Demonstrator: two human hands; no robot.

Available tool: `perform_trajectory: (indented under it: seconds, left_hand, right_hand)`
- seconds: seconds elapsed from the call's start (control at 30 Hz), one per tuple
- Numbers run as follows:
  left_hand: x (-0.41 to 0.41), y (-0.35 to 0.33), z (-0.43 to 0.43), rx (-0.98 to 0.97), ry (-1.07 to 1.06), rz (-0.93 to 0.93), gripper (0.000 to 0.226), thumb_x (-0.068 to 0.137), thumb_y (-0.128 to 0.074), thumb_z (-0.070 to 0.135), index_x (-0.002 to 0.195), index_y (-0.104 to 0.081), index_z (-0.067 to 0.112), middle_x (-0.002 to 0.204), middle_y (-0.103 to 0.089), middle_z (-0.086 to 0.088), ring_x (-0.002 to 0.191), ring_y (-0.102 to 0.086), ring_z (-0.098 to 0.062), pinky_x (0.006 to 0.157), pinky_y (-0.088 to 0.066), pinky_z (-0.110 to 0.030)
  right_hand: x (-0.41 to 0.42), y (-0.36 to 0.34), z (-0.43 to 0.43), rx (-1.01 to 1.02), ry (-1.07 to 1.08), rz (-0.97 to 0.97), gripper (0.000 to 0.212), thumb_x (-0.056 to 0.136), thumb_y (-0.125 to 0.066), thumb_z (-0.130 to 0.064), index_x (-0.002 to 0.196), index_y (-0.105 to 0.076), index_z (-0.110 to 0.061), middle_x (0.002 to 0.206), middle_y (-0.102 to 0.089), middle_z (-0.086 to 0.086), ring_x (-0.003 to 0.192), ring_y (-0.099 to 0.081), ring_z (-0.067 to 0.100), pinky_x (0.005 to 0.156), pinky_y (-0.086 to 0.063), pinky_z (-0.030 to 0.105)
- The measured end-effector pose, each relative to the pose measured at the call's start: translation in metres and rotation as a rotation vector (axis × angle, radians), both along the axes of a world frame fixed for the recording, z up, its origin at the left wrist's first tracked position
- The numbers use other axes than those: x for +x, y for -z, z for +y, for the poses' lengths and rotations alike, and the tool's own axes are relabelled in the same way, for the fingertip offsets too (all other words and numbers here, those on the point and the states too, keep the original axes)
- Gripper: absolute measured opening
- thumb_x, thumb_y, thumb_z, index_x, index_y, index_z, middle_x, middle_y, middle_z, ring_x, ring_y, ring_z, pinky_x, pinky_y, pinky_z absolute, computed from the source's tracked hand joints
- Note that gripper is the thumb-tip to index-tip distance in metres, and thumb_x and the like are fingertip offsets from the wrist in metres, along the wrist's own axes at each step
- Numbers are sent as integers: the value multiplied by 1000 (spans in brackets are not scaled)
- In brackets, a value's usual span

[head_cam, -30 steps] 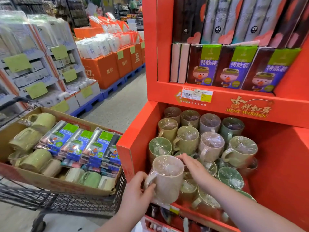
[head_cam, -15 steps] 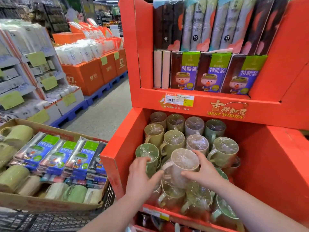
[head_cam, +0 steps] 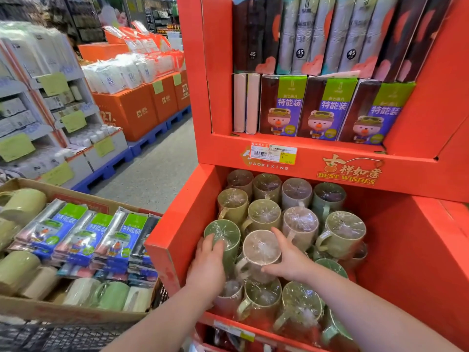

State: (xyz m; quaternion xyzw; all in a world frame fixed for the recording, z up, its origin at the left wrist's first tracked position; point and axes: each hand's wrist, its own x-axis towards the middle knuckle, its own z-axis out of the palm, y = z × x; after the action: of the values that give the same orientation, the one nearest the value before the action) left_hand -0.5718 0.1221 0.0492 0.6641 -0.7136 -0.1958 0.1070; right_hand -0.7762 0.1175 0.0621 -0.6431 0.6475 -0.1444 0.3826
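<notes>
In the head view, the step in hand is judged to be the seating of a beige mug [head_cam: 261, 248] among the film-wrapped mugs in the lower compartment of the red display shelf [head_cam: 177, 224]. The mug sits below and left of the BEST WISHES lettering [head_cam: 346, 177], mouth up, with its handle turned away from the lettering. It is held by the right hand [head_cam: 290, 264], whose fingers [head_cam: 280, 237] are curled narrowly round the wall on the lettering's side while the thumb is hooked against the near wall. Further left of the lettering, a dark green mug [head_cam: 223, 233] is clasped by the left hand [head_cam: 206, 268], the fingers laid curved over its near wall, apparently to steady it. The beige mug touches, or all but touches, the green one; whether it rests on the mugs beneath cannot be told. For the step to be done well, the green mug is best held aside so that a gap is left open. The beige mug is best lowered straight, its handle turned into free space rather than against a neighbour. The film over the mouths looks thin and should not be pressed by fingertips. The pink mug [head_cam: 300, 223], below and just left of the lettering, stands close behind the right hand and could be knocked if the wrist is swung. Release is advised only once the mug is felt to sit firm.
</notes>
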Motion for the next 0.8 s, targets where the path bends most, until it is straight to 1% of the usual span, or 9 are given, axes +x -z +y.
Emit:
perform_trajectory:
  seconds: [0.07, 0.13, 0.23, 0.37, 0.47, 0.53, 0.6, 0.73, 0.8]
  left_hand:
    - [0, -1, -1, -11, 9, 8, 63, 83, -41, -10, 137, -35, 22, 158, -3, -8, 147, -1, -26, 117, -21, -39]
    - [0, -2, -2, -30, 3, 24, 57, 82, -40, -11, 129, -40, 20, 158, -5, -7, 147, -2, -25, 116, -22, -38]
    - [1, -1, -4, -70, -19, 50, 48, 82, -40, -8, 122, -45, 17, 156, -12, -5, 144, -11, -24, 114, -25, -35]
    - [1, 1, -8, -83, -20, 29, 39, 83, -42, -5, 115, -46, 17, 152, -18, -4, 140, -20, -23, 108, -31, -32]
    - [1, 3, -9, -67, 24, -76, 44, 85, -36, -7, 122, -42, 17, 146, -23, -4, 144, -11, -26, 106, -35, -36]
    - [0, 3, -10, -57, 34, -114, 49, 88, -32, -7, 129, -39, 18, 148, -24, -4, 147, -3, -26, 109, -33, -38]
    - [-1, 0, -10, -55, 42, -135, 52, 88, -33, -6, 134, -37, 19, 150, -23, -3, 147, -3, -26, 111, -29, -37]
    - [-3, -2, -5, -45, 30, -152, 59, 87, -37, -4, 140, -31, 21, 158, -13, -4, 148, 0, -28, 116, -21, -38]
    - [-4, -2, -2, -45, 24, -157, 58, 88, -40, -1, 141, -29, 20, 160, -7, -5, 148, 4, -29, 118, -18, -39]
  right_hand:
    - [0, 0, -3, -22, -56, 105, 109, 74, -76, -36, 153, -1, -23, 157, -15, 2, 142, -24, 20, 113, -27, 31]
    - [1, -3, -5, -38, -93, 194, 111, 72, -74, -40, 153, 0, -25, 157, -10, 0, 141, -25, 20, 112, -31, 34]
    - [3, -5, -8, -48, -87, 209, 107, 72, -69, -34, 153, 0, -23, 155, -13, -1, 136, -33, 18, 106, -38, 30]
    - [4, -3, -11, -28, -75, 222, 102, 75, -66, -28, 153, -1, -21, 157, -12, 0, 135, -37, 19, 103, -40, 28]
    - [8, -5, -15, -28, -100, 316, 98, 78, -65, -29, 154, -3, -20, 158, -14, 1, 132, -42, 20, 102, -43, 31]
    - [11, -6, -18, -19, -102, 361, 97, 79, -64, -29, 154, -3, -20, 156, -14, 1, 130, -44, 21, 98, -46, 32]
    - [12, -6, -20, -12, -97, 387, 95, 81, -63, -29, 154, -3, -21, 154, -14, 1, 128, -44, 21, 95, -47, 33]
    - [15, -4, -21, -9, -85, 402, 93, 83, -62, -26, 154, -2, -20, 156, -11, 1, 134, -38, 22, 97, -46, 33]
    - [16, -3, -19, -15, -72, 397, 92, 84, -62, -26, 154, -1, -20, 157, -9, 1, 135, -37, 22, 97, -46, 34]
